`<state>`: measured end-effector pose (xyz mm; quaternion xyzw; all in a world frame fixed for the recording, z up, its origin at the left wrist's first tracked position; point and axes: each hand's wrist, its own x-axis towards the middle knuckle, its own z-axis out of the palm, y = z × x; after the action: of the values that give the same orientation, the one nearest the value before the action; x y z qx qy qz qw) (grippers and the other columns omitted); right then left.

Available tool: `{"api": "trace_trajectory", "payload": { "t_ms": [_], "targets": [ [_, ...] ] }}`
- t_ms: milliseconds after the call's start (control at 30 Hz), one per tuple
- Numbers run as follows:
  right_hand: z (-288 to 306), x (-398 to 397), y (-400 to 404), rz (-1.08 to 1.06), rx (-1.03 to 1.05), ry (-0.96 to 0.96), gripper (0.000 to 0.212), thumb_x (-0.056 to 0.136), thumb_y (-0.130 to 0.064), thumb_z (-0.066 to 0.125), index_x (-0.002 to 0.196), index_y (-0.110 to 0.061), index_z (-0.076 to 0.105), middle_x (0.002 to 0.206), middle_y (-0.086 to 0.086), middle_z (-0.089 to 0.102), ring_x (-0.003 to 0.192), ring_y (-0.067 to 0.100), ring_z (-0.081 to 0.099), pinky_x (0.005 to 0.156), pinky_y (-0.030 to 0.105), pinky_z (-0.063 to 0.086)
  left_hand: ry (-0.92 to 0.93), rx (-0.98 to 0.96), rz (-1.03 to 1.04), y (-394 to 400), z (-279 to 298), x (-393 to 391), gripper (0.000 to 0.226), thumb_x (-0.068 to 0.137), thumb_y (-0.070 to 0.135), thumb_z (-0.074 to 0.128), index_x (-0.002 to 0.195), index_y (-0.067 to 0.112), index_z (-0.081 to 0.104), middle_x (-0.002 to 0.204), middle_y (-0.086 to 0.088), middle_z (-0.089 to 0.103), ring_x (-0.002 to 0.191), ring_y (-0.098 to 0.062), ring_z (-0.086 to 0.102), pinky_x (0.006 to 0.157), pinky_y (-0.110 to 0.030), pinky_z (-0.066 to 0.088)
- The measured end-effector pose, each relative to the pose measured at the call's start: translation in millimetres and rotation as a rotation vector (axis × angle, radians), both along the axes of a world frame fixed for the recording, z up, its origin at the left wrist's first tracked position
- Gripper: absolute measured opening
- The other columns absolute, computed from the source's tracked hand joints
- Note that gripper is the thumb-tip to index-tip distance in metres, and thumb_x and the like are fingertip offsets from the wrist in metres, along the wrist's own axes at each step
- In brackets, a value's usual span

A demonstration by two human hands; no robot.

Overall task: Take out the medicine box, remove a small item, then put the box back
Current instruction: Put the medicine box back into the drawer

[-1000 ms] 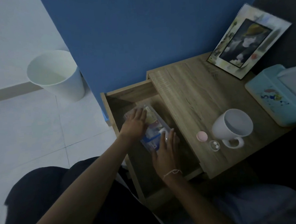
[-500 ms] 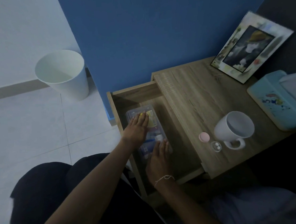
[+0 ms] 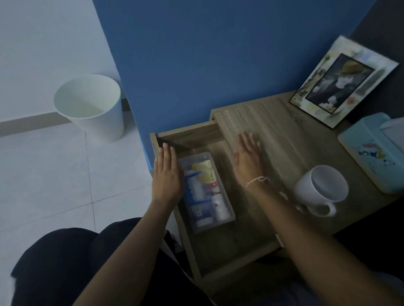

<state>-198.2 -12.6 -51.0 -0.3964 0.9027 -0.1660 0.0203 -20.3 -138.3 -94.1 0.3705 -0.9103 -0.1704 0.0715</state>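
Hands flat and empty: the left hand hovers at the open wooden drawer's left wall, the right hand above its right side, flanking the clear plastic medicine box lying inside; closing the drawer squarely looks next.

My arms are bare to past the elbows, no sleeves in sight; a thin pale string bracelet circles my right wrist, its knot loose, and dark trousers cover my lap
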Motion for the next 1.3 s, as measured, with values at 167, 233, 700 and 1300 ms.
{"api": "trace_trajectory", "payload": {
  "t_ms": [167, 233, 700, 1300],
  "targets": [
    [-21, -30, 2, 0.028, 0.153, -0.003, 0.051, 0.098, -0.018, 0.03, 0.147, -0.006, 0.023, 0.158, 0.014, 0.021, 0.147, 0.029, 0.013, 0.12, 0.046, 0.01, 0.067, 0.102, 0.105, 0, -4, -1, 0.06, 0.102, 0.026, 0.028, 0.149, 0.001, 0.0, 0.16, -0.019, -0.006, 0.148, -0.03, -0.008, 0.122, -0.044, 0.005],
    [-27, -29, 4, 0.026, 0.133, 0.035, 0.05, 0.099, -0.02, 0.03, 0.147, -0.006, 0.025, 0.157, 0.013, 0.025, 0.146, 0.028, 0.016, 0.12, 0.045, 0.01, 0.093, 0.121, 0.125, 0, -7, -2, 0.06, 0.102, 0.029, 0.026, 0.149, 0.002, 0.0, 0.16, -0.018, -0.007, 0.148, -0.03, -0.008, 0.122, -0.044, 0.006],
    [-34, -34, 3, 0.015, 0.052, 0.055, 0.05, 0.096, -0.019, 0.035, 0.145, -0.009, 0.031, 0.155, 0.01, 0.03, 0.146, 0.024, 0.019, 0.12, 0.041, 0.012, 0.405, 0.308, 0.369, 10, -3, -21, 0.066, 0.1, 0.027, 0.039, 0.149, 0.003, 0.002, 0.16, -0.019, 0.0, 0.148, -0.033, 0.001, 0.117, -0.036, 0.009],
    [-38, -34, 3, 0.022, 0.036, 0.07, 0.052, 0.094, -0.021, 0.032, 0.144, -0.007, 0.032, 0.153, 0.012, 0.034, 0.145, 0.027, 0.023, 0.12, 0.044, 0.015, 0.448, 0.464, 0.193, 13, 0, -30, 0.08, 0.088, 0.025, 0.051, 0.151, 0.015, 0.002, 0.161, -0.011, 0.004, 0.148, -0.024, 0.006, 0.118, -0.038, 0.013]
  ]
}}
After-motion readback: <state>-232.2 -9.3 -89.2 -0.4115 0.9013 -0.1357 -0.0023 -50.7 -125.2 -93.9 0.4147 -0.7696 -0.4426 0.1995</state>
